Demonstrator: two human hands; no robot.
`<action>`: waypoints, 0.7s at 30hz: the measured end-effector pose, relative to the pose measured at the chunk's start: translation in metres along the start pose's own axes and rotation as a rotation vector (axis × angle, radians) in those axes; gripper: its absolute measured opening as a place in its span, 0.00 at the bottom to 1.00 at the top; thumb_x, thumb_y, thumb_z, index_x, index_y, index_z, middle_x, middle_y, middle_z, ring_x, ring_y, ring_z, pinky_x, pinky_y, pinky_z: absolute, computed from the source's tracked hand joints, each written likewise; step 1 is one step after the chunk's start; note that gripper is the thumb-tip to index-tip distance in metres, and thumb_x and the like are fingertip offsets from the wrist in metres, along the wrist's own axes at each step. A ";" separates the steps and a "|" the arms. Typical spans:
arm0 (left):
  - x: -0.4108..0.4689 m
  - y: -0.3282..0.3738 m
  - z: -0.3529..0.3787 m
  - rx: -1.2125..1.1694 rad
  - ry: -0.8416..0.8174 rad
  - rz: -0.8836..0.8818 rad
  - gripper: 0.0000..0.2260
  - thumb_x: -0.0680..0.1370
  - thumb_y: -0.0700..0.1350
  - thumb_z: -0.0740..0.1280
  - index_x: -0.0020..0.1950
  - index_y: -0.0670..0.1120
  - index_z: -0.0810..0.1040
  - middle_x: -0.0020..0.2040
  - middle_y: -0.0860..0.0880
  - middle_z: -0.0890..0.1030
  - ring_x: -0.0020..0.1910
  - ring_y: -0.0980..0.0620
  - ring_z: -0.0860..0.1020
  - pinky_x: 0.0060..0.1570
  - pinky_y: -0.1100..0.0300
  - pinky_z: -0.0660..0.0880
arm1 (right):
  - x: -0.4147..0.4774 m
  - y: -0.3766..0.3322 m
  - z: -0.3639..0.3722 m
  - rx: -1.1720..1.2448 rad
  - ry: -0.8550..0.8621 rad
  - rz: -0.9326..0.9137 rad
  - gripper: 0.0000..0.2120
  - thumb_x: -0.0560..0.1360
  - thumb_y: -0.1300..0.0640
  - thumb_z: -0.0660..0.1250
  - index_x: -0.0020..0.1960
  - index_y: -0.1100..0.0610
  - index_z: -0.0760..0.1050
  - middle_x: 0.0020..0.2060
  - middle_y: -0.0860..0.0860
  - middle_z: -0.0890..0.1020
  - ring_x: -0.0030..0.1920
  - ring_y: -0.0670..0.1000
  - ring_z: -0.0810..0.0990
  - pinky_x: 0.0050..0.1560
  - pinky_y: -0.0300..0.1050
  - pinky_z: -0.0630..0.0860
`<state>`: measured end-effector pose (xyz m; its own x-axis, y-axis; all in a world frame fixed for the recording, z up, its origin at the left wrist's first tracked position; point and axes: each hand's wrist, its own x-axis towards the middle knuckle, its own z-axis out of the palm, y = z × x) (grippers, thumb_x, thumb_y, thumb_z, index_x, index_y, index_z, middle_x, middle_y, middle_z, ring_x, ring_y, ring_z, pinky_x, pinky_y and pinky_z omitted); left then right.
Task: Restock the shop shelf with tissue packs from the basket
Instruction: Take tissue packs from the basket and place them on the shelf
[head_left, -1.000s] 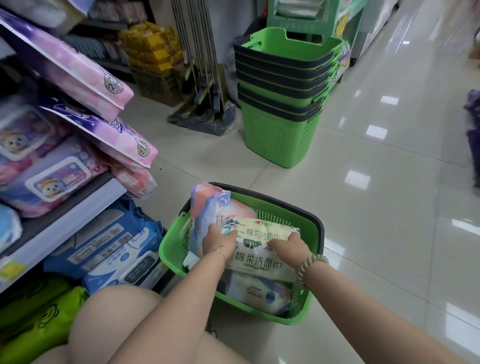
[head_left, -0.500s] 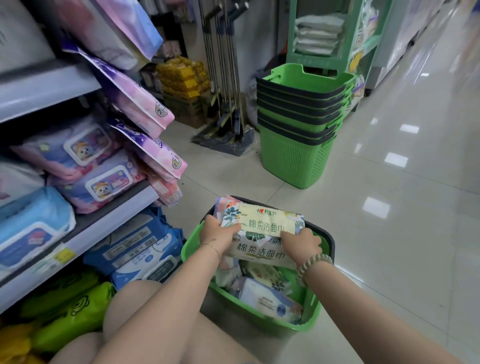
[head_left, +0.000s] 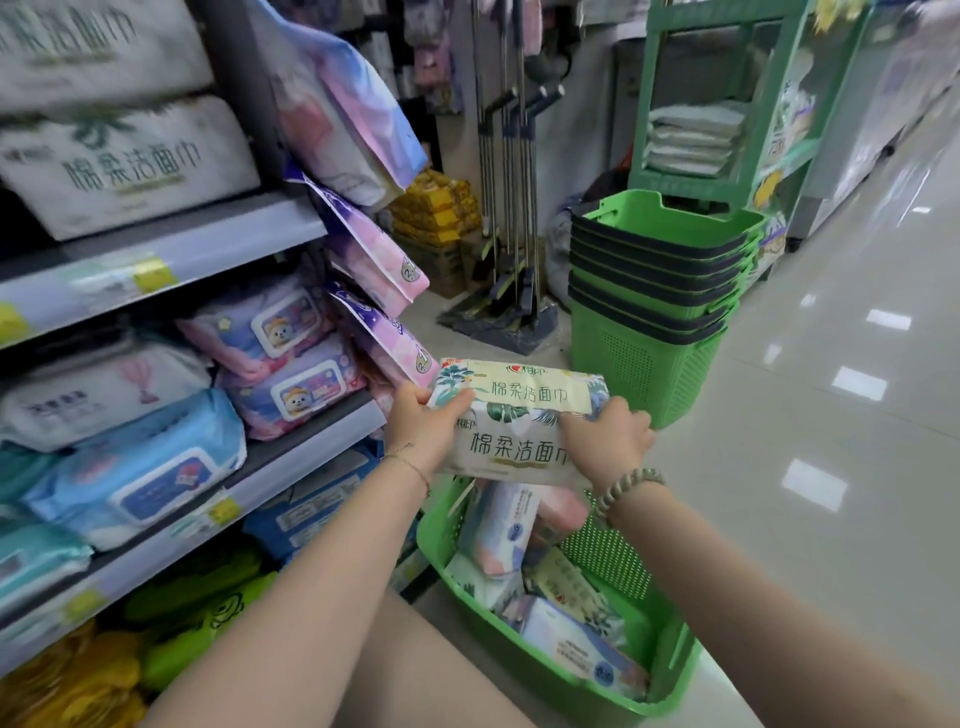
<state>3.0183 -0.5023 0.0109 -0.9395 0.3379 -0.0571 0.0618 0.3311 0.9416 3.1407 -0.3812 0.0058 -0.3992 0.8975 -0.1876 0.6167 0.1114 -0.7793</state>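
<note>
I hold a stack of two white tissue packs with green leaf print (head_left: 511, 426) above the green basket (head_left: 670, 680). My left hand (head_left: 423, 426) grips the stack's left end and my right hand (head_left: 608, 441) grips its right end. The basket sits on the floor below and contains several more packs (head_left: 566, 613). Matching white leaf-print packs (head_left: 124, 166) lie on the upper shelf at the top left. The shelf unit (head_left: 171, 260) stands to my left.
Wet-wipe packs in pink, white and blue (head_left: 150, 457) fill the middle shelf. Pink-purple bags (head_left: 374, 249) hang at the shelf's end. A stack of empty green baskets (head_left: 654, 291) and mops (head_left: 509, 208) stand ahead. Glossy tiled floor (head_left: 810, 467) opens to the right.
Both hands have lifted the stack of packs out of the basket and up toward the shelf side. The camera has tilted up, bringing the upper shelf into view.
</note>
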 end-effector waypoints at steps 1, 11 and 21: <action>0.000 0.005 -0.006 -0.009 0.026 0.021 0.16 0.72 0.51 0.74 0.45 0.48 0.67 0.42 0.53 0.74 0.41 0.53 0.75 0.38 0.59 0.68 | -0.002 -0.008 -0.001 0.010 0.004 -0.028 0.18 0.75 0.51 0.63 0.59 0.61 0.67 0.63 0.61 0.65 0.64 0.60 0.62 0.62 0.52 0.64; -0.006 0.058 -0.064 -0.157 0.228 0.274 0.20 0.65 0.49 0.79 0.45 0.50 0.69 0.48 0.51 0.77 0.45 0.53 0.78 0.42 0.52 0.79 | -0.028 -0.070 -0.001 0.196 0.037 -0.251 0.24 0.76 0.44 0.63 0.65 0.56 0.66 0.63 0.58 0.67 0.63 0.57 0.63 0.66 0.59 0.64; 0.001 0.090 -0.134 -0.294 0.439 0.364 0.22 0.54 0.60 0.77 0.40 0.60 0.68 0.54 0.45 0.79 0.52 0.46 0.80 0.50 0.42 0.78 | -0.059 -0.141 0.006 0.298 0.075 -0.482 0.31 0.75 0.41 0.63 0.72 0.54 0.62 0.66 0.57 0.66 0.68 0.57 0.61 0.67 0.55 0.59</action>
<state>2.9781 -0.5899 0.1398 -0.9302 -0.0296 0.3660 0.3665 -0.0131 0.9303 3.0732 -0.4521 0.1231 -0.5318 0.8043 0.2652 0.1546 0.4001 -0.9034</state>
